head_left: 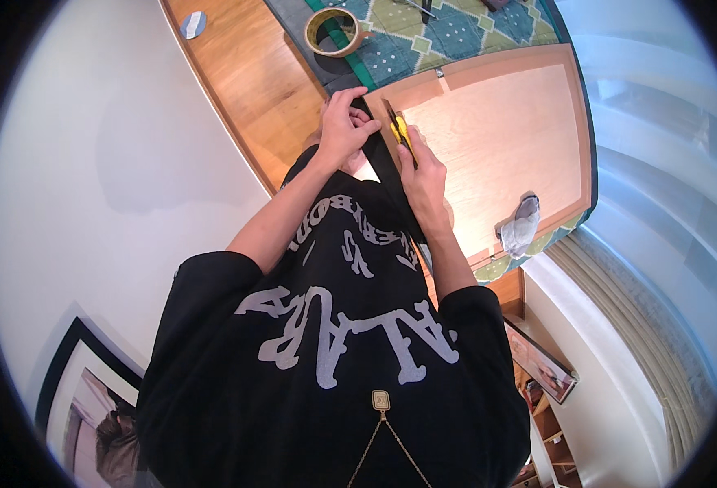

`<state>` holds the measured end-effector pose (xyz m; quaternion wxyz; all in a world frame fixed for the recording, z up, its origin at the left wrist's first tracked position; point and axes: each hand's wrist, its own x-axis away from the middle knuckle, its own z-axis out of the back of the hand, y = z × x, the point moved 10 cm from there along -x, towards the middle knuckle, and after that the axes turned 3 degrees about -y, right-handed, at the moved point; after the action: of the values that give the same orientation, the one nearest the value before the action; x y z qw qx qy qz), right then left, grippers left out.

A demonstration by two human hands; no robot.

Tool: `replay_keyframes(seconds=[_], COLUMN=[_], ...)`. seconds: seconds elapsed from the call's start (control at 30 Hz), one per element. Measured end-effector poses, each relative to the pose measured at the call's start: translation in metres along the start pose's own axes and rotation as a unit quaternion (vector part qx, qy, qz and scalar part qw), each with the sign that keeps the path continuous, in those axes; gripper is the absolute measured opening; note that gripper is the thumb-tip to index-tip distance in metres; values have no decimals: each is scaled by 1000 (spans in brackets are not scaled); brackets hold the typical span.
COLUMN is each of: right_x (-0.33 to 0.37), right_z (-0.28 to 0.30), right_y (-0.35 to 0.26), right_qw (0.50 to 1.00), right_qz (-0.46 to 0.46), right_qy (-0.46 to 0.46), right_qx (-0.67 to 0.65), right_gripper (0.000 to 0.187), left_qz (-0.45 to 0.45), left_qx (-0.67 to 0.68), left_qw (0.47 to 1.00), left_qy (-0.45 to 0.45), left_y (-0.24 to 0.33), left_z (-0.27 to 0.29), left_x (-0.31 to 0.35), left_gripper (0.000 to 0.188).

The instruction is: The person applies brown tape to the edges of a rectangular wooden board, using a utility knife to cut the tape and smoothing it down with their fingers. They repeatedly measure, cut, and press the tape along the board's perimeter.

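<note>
A large picture frame [489, 154] lies with its pale wooden back up, a brown strip bordering the back and a dark outer edge around it. My right hand [425, 175] is closed around a yellow and black utility knife [400, 128]. The knife's tip points away from me, over the brown strip near the frame's near left corner. My left hand [345, 128] is at the dark edge by that corner, index finger and thumb against it and the other fingers curled. What those curled fingers touch is partly hidden.
Under the frame is a green patterned quilt [464, 37]. A tape roll [332, 32] sits beyond my left hand. On the frame's right part lies a crumpled whitish cloth [521, 228]. A wall [106, 163] rises at left; pale curtains [660, 122] hang at right.
</note>
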<state>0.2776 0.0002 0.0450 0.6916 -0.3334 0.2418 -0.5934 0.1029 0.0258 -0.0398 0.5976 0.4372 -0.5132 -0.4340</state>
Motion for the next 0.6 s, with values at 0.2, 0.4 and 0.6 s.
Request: replay_keyframes(seconds=[0.2, 0.4, 0.6], right_x=[4, 5, 4], right_z=[-4, -6, -4], right_y=[0, 0, -18], right_qw=[1000, 999, 998], right_qz=[20, 12, 18], right_qy=[-13, -24, -18], right_qx=[20, 32, 58], right_gripper=[38, 38, 35], left_qz=[-7, -14, -33], left_qx=[19, 34, 16], left_qw=[1000, 999, 999], left_qy=[-2, -4, -7], left_y=[2, 3, 2], left_z=[1, 0, 1], left_x=[2, 2, 1], left_gripper=[59, 59, 59])
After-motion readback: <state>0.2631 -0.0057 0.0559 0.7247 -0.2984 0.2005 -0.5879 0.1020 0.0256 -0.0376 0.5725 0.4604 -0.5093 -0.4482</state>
